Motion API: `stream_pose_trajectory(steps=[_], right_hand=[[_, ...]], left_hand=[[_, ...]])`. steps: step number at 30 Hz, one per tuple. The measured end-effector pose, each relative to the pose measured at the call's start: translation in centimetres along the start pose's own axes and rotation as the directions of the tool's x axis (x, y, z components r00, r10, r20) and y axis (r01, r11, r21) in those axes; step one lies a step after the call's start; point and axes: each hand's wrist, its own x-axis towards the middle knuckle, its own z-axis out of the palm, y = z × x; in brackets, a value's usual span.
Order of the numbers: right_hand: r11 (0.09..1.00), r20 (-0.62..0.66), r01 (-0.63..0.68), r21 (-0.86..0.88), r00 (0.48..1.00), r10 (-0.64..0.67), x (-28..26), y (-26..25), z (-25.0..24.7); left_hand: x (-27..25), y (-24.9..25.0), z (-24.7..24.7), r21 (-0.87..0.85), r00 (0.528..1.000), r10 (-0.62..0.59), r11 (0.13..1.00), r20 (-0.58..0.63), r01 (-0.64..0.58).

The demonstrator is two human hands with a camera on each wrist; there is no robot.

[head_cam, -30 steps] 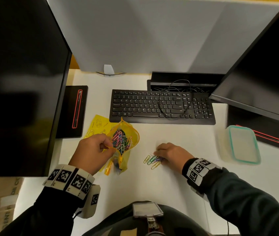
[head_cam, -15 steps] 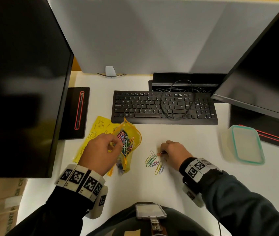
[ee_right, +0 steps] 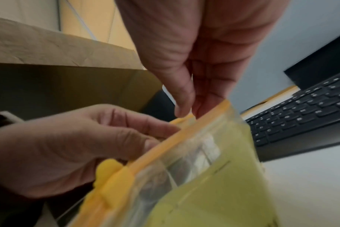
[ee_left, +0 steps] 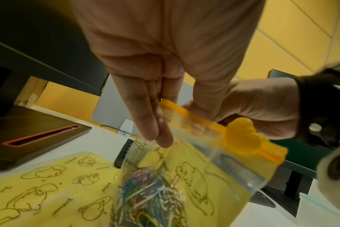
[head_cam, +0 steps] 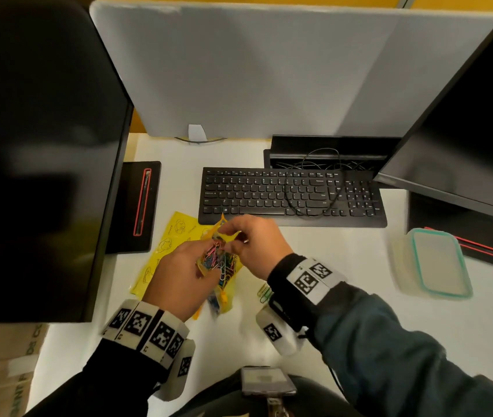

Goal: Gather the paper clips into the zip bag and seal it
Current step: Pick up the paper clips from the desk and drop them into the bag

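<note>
The zip bag (head_cam: pixel 222 261) is clear and yellow with an orange zip strip, and a heap of coloured paper clips (ee_left: pixel 149 199) lies in it. Both hands hold it up over the desk. My left hand (head_cam: pixel 183 267) grips the rim on the near side, fingers (ee_left: pixel 157 129) flat against the clear wall. My right hand (head_cam: pixel 254 245) pinches the orange strip (ee_right: pixel 184 118) at the far end of the mouth. The orange slider (ee_left: pixel 241 138) sits at one end of the strip. A few loose clips (head_cam: pixel 265 291) lie on the desk under my right wrist.
A second yellow printed bag (head_cam: pixel 176 233) lies flat under the hands. A black keyboard (head_cam: pixel 292 195) sits just behind them, with monitors on both sides. A lidded plastic box (head_cam: pixel 436 263) stands to the right. The desk edge is near my body.
My right hand left the loose clips on the desk and rose up-left to the bag's mouth. The bag is now held between both hands.
</note>
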Motion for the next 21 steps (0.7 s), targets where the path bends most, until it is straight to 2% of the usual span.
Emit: stream_pose_trajectory(steps=[2,4,5,7,8,9,11,18,20,21], right_hand=[[0.996,-0.099,-0.053,0.071,0.993,0.060,-0.6,1.7,-1.0],[0.979,-0.163,-0.167,0.118,0.969,0.185,-1.6,4.5,-2.3],[0.964,-0.142,-0.254,0.079,0.954,0.263,-2.3,6.0,-2.9],[0.898,-0.014,-0.410,-0.160,0.911,0.413,-4.0,8.6,-3.3],[0.856,0.044,-0.433,-0.283,0.885,0.463,-4.8,9.6,-3.0],[0.826,0.083,-0.432,-0.362,0.868,0.490,-5.5,10.2,-2.6],[0.818,0.121,-0.401,-0.411,0.866,0.486,-6.4,10.6,-1.2],[0.907,0.118,-0.208,-0.367,0.957,0.266,-4.7,10.2,2.4],[0.920,0.223,-0.101,-0.377,0.955,0.196,-4.7,10.6,1.9],[0.910,0.310,-0.037,-0.413,0.934,0.179,-4.8,10.7,1.7]], left_hand=[[0.0,-0.3,0.0,-0.002,1.000,-0.004,1.000,0.001,0.004],[0.2,-0.5,0.0,0.011,1.000,-0.013,1.000,0.011,0.013],[0.3,-0.6,0.0,0.016,1.000,-0.016,1.000,0.016,0.016],[0.4,-0.6,0.0,0.023,1.000,-0.009,1.000,0.020,0.009],[0.4,-0.6,0.0,0.022,1.000,0.001,1.000,0.020,-0.002],[0.4,-0.5,0.1,0.021,1.000,0.012,1.000,0.020,-0.012],[0.3,-0.5,0.2,0.025,1.000,0.023,0.999,0.018,-0.023],[0.3,-0.8,0.5,0.024,0.999,0.030,0.999,0.014,-0.031],[0.3,-0.8,0.6,0.020,0.999,0.032,0.999,0.011,-0.033],[0.3,-0.9,0.6,0.019,0.999,0.034,0.999,0.008,-0.034]])
